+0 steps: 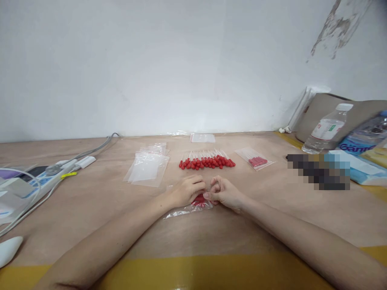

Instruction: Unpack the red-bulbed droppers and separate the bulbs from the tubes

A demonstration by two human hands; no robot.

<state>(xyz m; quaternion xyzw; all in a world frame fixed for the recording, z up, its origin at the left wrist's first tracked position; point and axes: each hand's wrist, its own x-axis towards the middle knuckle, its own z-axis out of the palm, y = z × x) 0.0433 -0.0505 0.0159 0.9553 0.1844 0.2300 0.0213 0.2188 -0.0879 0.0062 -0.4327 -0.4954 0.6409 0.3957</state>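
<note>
My left hand (188,190) curls its fingers over a small clear plastic bag (177,212) lying on the table, with red tips (198,199) showing inside it. On the bag's right side, my right hand (224,193) pinches with thumb and bent fingers; the exact grip is partly hidden. Just beyond my hands lies a row of thin, pale sticks with red heads (207,162), heads towards me. To its right is a clear zip bag (266,164) with several red-headed sticks in it. Flat clear bags (146,169) lie in an overlapping pile on the left.
More flat bags (203,138) lie near the wall. At left are a power strip (45,183) with cables and a white mouse (9,250). A water bottle (328,129), a larger bottle (364,135), a blue tissue pack (363,167) and a blurred dark object (317,171) stand or lie at right.
</note>
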